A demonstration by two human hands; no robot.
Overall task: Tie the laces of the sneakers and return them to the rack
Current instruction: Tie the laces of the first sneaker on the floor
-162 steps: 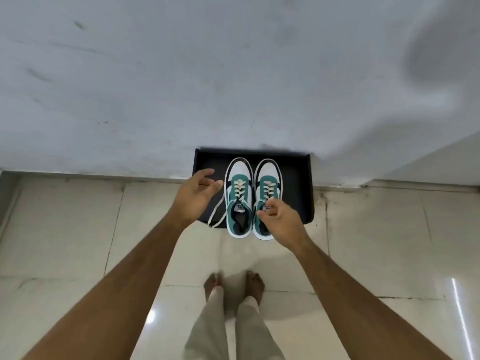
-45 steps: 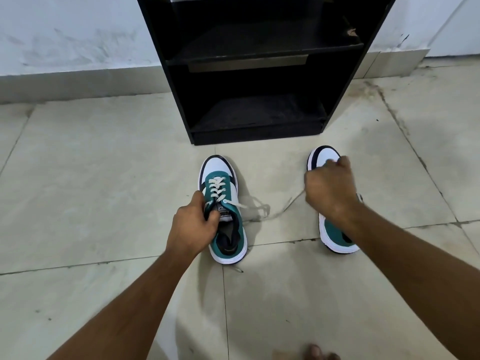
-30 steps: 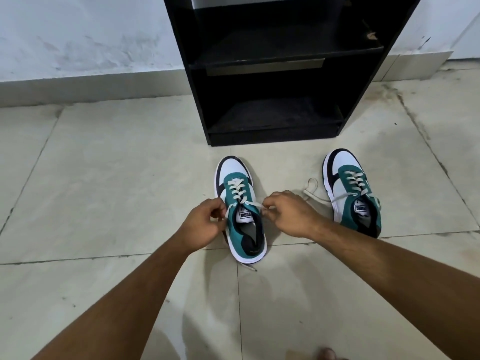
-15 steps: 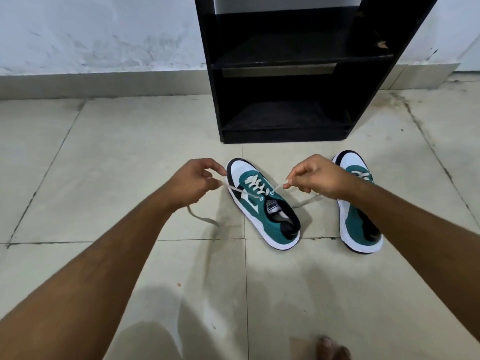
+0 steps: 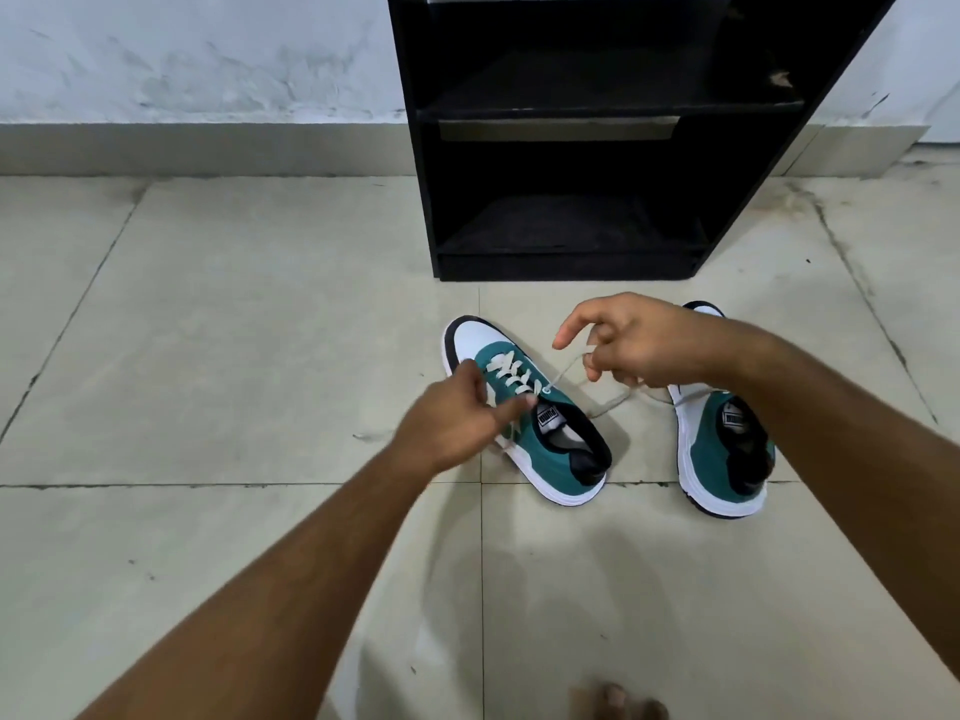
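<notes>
Two teal, white and black sneakers stand on the tiled floor in front of the black rack [image 5: 415,163]. The left sneaker [image 5: 545,444] is turned with its toe to the upper left. My left hand [image 5: 452,418] pinches its cream lace at the top eyelets, over the shoe's near side. My right hand [image 5: 628,345] is raised above and right of it, holding the other lace end [image 5: 566,368] taut from the eyelet. The right sneaker [image 5: 722,459] lies partly under my right forearm, its laces loose.
The rack's two open shelves [image 5: 571,236] are dark with nothing on them. A grey skirting and white wall [image 5: 182,65] run behind. Toes of a bare foot [image 5: 618,701] show at the bottom edge. Tile joints cross the floor.
My left hand has come in from the left onto the sneaker's eyelets. My right hand has lifted its lace end higher. The view moved slightly closer.
</notes>
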